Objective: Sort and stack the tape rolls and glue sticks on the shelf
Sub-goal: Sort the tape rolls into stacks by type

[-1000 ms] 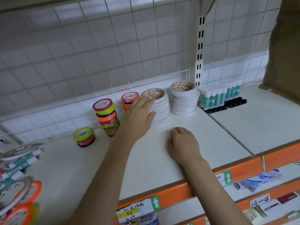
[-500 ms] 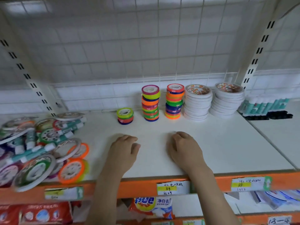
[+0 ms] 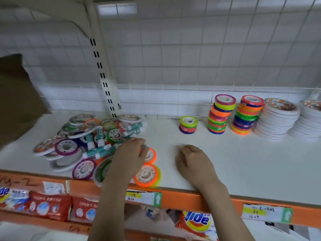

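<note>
The unsorted heap of flat coloured tape rolls and teal-and-white glue sticks [image 3: 97, 145] lies jumbled at the left of the white shelf [image 3: 243, 162], rolls overlapping at odd angles because nothing there has been ordered yet. The left hand [image 3: 129, 158] rests over the heap's right edge, its fingers [image 3: 139, 142] curled down over an orange-rimmed flat tape roll [image 3: 150, 155]; whether they actually pinch it or only touch it cannot be told. Just below it, another orange-and-yellow tape roll [image 3: 147, 174] sits near the shelf's orange front lip [image 3: 191, 197]. The right hand [image 3: 194, 162] lies on bare shelf well apart from the heap, loosely curled and holding nothing, probably bracing. Along the back wall stand the finished sorts: a short stack of small bright rolls [image 3: 188, 125], two taller multicoloured stacks [image 3: 219, 115] [image 3: 246, 115], and white wide-roll stacks [image 3: 278, 119], grouped by size so each column stays stable.
</note>
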Demonstrator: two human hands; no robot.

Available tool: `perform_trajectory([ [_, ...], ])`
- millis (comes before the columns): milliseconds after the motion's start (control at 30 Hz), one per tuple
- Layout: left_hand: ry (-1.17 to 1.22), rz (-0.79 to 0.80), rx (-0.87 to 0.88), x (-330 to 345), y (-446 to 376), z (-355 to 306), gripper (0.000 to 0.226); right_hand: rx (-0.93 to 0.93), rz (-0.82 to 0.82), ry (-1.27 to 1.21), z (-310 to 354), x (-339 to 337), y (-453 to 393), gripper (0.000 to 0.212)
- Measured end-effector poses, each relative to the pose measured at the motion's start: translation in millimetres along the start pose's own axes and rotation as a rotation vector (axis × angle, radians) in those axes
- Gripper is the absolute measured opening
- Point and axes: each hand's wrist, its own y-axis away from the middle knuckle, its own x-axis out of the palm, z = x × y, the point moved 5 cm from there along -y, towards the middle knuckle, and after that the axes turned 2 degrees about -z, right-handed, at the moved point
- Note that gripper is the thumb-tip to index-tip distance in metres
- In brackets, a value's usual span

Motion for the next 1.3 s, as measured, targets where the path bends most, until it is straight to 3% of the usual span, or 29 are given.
perform_trajectory([
  [200,-0.055,0.002,-0.024,-23,-22,42,0.036,0.025,0.000,-0.003,31,15,-17,0.033],
  [333,-0.083,-0.027,-0.006,-33,-51,54,0.024,0.071,-0.008,0.002,38,21,-23,0.032],
  [433,-0.130,0.038,-0.009,-28,-69,58,0.016,0.107,-0.016,0.000,38,20,-24,0.034],
  [533,-0.211,0.117,-0.006,-18,-80,61,0.028,0.135,-0.014,0.016,35,18,-27,0.036],
  [633,-0.228,0.174,0.009,-8,-85,62,0.024,0.145,-0.010,0.037,34,16,-33,0.037],
  [900,-0.240,0.249,-0.024,4,-89,73,0.019,0.077,0.043,0.072,39,19,-65,0.036],
  [1300,-0.201,0.110,-0.066,-38,-70,76,0.025,-0.093,0.256,0.190,68,49,-160,0.045],
])
